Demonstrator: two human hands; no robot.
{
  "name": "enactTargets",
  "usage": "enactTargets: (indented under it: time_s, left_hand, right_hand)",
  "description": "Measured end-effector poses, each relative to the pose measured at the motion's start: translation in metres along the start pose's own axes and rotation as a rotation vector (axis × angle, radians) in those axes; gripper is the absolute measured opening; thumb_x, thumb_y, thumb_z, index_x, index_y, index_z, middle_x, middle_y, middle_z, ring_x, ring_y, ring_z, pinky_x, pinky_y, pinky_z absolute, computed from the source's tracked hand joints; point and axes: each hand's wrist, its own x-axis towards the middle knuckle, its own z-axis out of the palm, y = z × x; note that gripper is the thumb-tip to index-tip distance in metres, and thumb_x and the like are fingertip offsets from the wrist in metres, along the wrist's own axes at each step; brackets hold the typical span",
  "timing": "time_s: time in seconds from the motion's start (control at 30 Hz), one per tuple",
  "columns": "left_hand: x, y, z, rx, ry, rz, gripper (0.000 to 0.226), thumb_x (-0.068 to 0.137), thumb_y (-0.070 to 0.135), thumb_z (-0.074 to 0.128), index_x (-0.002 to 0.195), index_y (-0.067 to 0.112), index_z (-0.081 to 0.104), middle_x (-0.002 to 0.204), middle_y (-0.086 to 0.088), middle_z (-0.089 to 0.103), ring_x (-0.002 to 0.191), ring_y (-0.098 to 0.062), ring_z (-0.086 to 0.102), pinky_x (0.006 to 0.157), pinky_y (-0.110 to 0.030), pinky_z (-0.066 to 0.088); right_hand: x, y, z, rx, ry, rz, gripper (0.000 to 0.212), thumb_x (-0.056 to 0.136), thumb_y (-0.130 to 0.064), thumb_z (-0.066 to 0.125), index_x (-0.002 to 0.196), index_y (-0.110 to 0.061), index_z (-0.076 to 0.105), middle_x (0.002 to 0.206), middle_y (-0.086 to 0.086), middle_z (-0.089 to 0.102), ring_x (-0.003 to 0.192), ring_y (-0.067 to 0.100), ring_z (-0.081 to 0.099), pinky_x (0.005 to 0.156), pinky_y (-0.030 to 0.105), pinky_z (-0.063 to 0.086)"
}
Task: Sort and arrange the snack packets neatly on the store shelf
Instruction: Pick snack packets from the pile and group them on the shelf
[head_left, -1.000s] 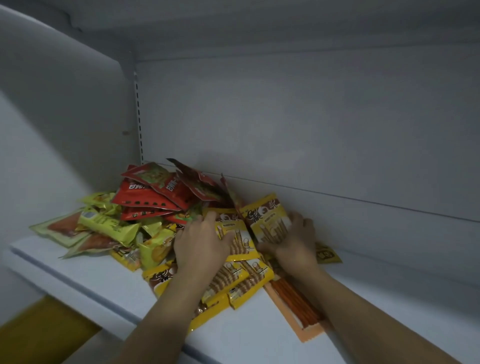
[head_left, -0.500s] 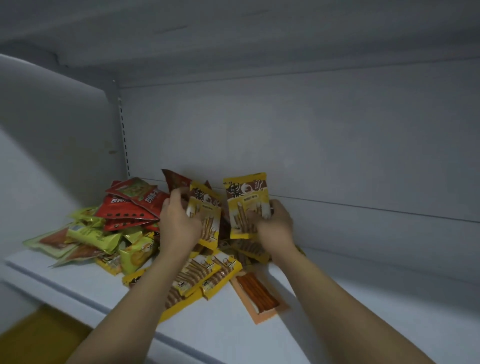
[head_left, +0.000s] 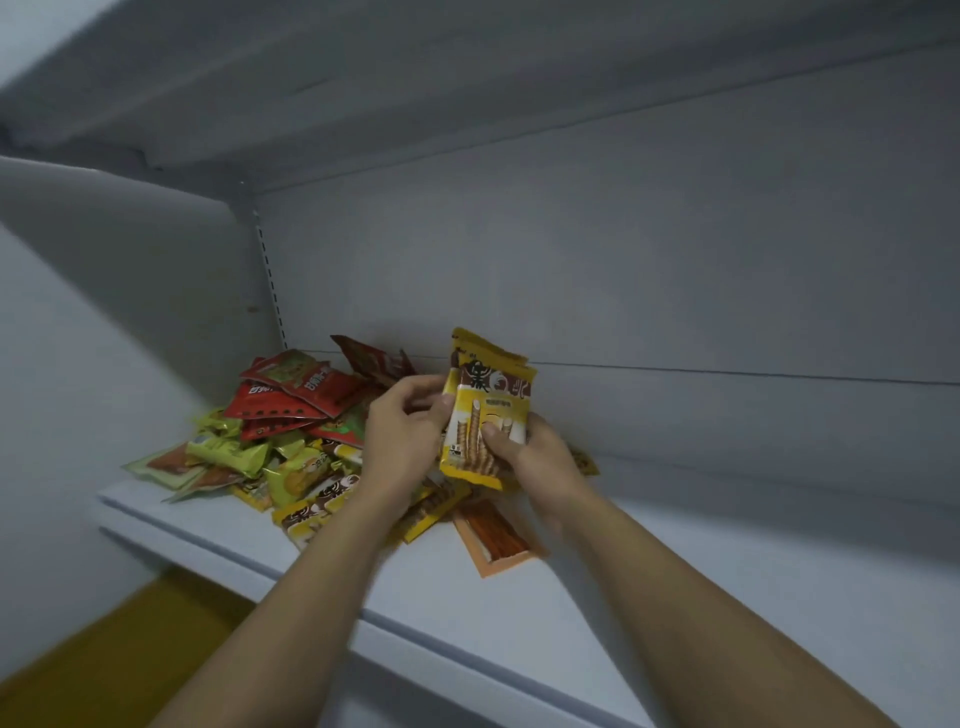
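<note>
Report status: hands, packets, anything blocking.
Hands: left hand and right hand grip yellow packets, upright above shelf. Unsorted mixed pile at shelf's left. No obstruction seen.

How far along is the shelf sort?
Early. Nothing looks arranged: the pile of red, green and yellow snacks lies mixed on the shelf. In hand: left hand and right hand grip yellow packets, upright. Left: the pile and the flat orange packet.

dim, cool light | soft shadows under upper shelf (head_left: 467, 78) | slight blur | wide-angle edge bending
</note>
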Motion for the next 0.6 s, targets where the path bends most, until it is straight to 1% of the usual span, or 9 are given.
enactTargets:
  time_s: [0.1, 0.17, 0.2, 0.23, 0.3, 0.33, 0.4, 0.5, 0.6]
  left_hand:
    - [-0.019, -0.004, 0.001, 0.049, -0.058, -0.009, 0.017, 0.093, 0.013, 0.066, 0.093, 0.029, 0.069, 0.089, 0.003, 0.072, 0.084, -0.012, 0.070, 0.068, -0.024, 0.057]
    - [-0.032, -0.010, -0.004, 0.099, -0.083, -0.057, 0.014, 0.094, 0.013, 0.065, 0.098, 0.025, 0.071, 0.089, 0.000, 0.074, 0.082, -0.016, 0.072, 0.070, -0.032, 0.059]
    - [-0.037, -0.013, -0.008, 0.156, -0.095, -0.068, 0.014, 0.094, 0.012, 0.065, 0.103, 0.021, 0.072, 0.091, 0.000, 0.074, 0.082, -0.017, 0.071, 0.072, -0.036, 0.059]
    - [-0.039, -0.017, -0.014, 0.240, -0.102, -0.061, 0.015, 0.094, 0.012, 0.064, 0.106, 0.018, 0.072, 0.092, 0.001, 0.073, 0.083, -0.015, 0.070, 0.072, -0.035, 0.058]
    - [-0.041, -0.025, -0.031, 0.449, -0.077, -0.047, 0.016, 0.093, 0.019, 0.066, 0.108, 0.017, 0.072, 0.095, 0.005, 0.071, 0.083, -0.008, 0.065, 0.069, -0.026, 0.052]
    - [-0.041, -0.028, -0.041, 0.553, -0.041, -0.050, 0.016, 0.093, 0.022, 0.066, 0.108, 0.018, 0.071, 0.097, 0.004, 0.070, 0.083, -0.009, 0.064, 0.070, -0.026, 0.049]
    - [-0.039, -0.036, -0.061, 0.718, 0.034, -0.082, 0.019, 0.093, 0.028, 0.065, 0.108, 0.018, 0.068, 0.103, 0.001, 0.069, 0.086, -0.016, 0.063, 0.076, -0.030, 0.050]
    - [-0.039, -0.046, -0.082, 0.808, 0.093, -0.190, 0.029, 0.093, 0.039, 0.063, 0.112, 0.018, 0.065, 0.102, -0.003, 0.068, 0.088, -0.024, 0.064, 0.080, -0.037, 0.053]
    - [-0.036, -0.057, -0.090, 0.903, 0.075, -0.256, 0.046, 0.091, 0.053, 0.059, 0.119, 0.016, 0.059, 0.102, -0.007, 0.069, 0.094, -0.026, 0.064, 0.081, -0.038, 0.053]
  right_hand:
    - [-0.011, 0.014, -0.005, 0.238, -0.087, 0.131, 0.023, 0.094, -0.012, 0.065, 0.117, -0.011, 0.065, 0.108, 0.010, 0.074, 0.099, 0.029, 0.072, 0.089, 0.049, 0.057]
    - [-0.013, 0.016, -0.009, 0.320, -0.110, 0.154, 0.023, 0.090, -0.010, 0.069, 0.113, -0.008, 0.068, 0.102, 0.010, 0.076, 0.093, 0.030, 0.073, 0.083, 0.047, 0.059]
    - [-0.014, 0.016, -0.010, 0.312, -0.105, 0.155, 0.024, 0.088, -0.010, 0.072, 0.112, -0.008, 0.068, 0.100, 0.010, 0.076, 0.091, 0.030, 0.074, 0.083, 0.047, 0.059]
    - [-0.016, 0.017, -0.008, 0.268, -0.089, 0.151, 0.025, 0.086, -0.012, 0.074, 0.110, -0.010, 0.069, 0.098, 0.008, 0.077, 0.090, 0.029, 0.074, 0.083, 0.048, 0.059]
    - [-0.018, 0.020, -0.002, 0.124, -0.041, 0.131, 0.020, 0.084, -0.017, 0.077, 0.103, -0.016, 0.070, 0.095, 0.004, 0.077, 0.088, 0.026, 0.074, 0.085, 0.048, 0.058]
    - [-0.018, 0.022, 0.001, 0.067, -0.022, 0.121, 0.018, 0.084, -0.021, 0.078, 0.100, -0.018, 0.070, 0.095, 0.002, 0.077, 0.088, 0.024, 0.074, 0.086, 0.048, 0.058]
    - [-0.019, 0.023, 0.006, 0.011, -0.009, 0.110, 0.015, 0.084, -0.028, 0.078, 0.095, -0.021, 0.070, 0.092, -0.002, 0.076, 0.086, 0.020, 0.073, 0.085, 0.046, 0.058]
    - [-0.019, 0.019, 0.006, -0.004, -0.021, 0.104, 0.013, 0.085, -0.031, 0.077, 0.093, -0.022, 0.071, 0.092, -0.003, 0.076, 0.088, 0.020, 0.073, 0.088, 0.045, 0.057]
    - [-0.021, 0.017, 0.006, -0.065, -0.017, 0.090, 0.012, 0.087, -0.035, 0.073, 0.091, -0.023, 0.070, 0.095, -0.004, 0.075, 0.091, 0.018, 0.071, 0.090, 0.042, 0.056]
